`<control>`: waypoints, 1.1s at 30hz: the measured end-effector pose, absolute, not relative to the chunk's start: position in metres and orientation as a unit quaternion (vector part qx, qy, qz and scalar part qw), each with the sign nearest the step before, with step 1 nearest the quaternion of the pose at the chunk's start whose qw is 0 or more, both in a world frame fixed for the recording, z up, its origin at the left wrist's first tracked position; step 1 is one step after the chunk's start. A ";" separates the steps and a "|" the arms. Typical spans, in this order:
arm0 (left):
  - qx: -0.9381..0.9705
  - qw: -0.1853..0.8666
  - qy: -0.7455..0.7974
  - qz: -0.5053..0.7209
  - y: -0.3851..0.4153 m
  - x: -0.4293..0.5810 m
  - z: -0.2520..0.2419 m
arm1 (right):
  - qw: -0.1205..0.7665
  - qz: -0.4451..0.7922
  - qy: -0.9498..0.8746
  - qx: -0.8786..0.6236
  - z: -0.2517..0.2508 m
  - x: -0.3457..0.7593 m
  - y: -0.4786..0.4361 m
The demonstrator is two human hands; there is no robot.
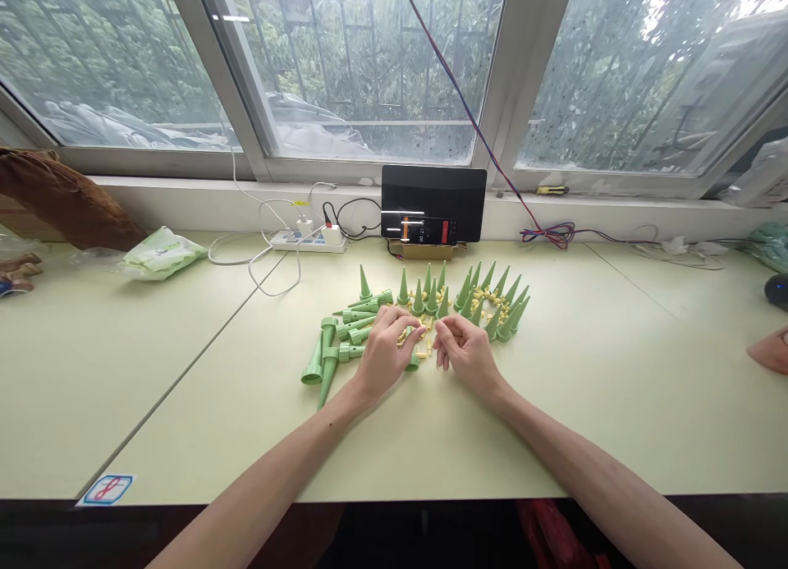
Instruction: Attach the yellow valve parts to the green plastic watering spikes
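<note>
My left hand point(389, 347) is closed in a pinch, with what looks like a small yellow plastic piece at its fingertips. Just to its right, my right hand point(466, 351) has its thumb and forefinger pressed together; whatever is between them is too small to make out. Beneath and between the hands lie several loose yellow plastic pieces point(429, 347). A green threaded spike end point(412, 362) shows partly under my left hand. Green hollow watering spikes point(330, 355) lie in a pile on the left. Behind and to the right, several green cones point(508, 319) stand upright around more yellow pieces point(492, 296).
A black tablet point(434, 193) leans by the window, with a phone point(429, 230) showing a timer before it. At back left are a power strip point(311, 240) with white cables and a wipes packet point(161, 254). Bundled red-blue wires point(549, 235) lie at back right.
</note>
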State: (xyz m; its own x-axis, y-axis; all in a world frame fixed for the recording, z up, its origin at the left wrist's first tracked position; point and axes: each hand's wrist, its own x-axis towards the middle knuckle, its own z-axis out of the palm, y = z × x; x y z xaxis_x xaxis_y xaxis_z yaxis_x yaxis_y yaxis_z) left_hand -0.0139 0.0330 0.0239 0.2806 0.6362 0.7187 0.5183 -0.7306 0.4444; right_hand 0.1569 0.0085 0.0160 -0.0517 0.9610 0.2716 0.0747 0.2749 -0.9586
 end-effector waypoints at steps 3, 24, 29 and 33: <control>0.801 0.061 0.349 0.482 0.032 -0.013 0.025 | 0.525 0.429 -0.596 -0.430 0.016 0.157 0.008; 0.831 0.134 0.344 0.416 0.025 -0.010 0.026 | 0.527 0.476 -0.565 -0.419 0.016 0.159 0.013; 0.822 0.133 0.362 0.420 0.025 -0.010 0.028 | 0.532 0.465 -0.571 -0.418 0.016 0.159 0.012; 0.820 0.141 0.376 0.409 0.026 -0.011 0.026 | 0.533 0.458 -0.577 -0.417 0.016 0.159 0.012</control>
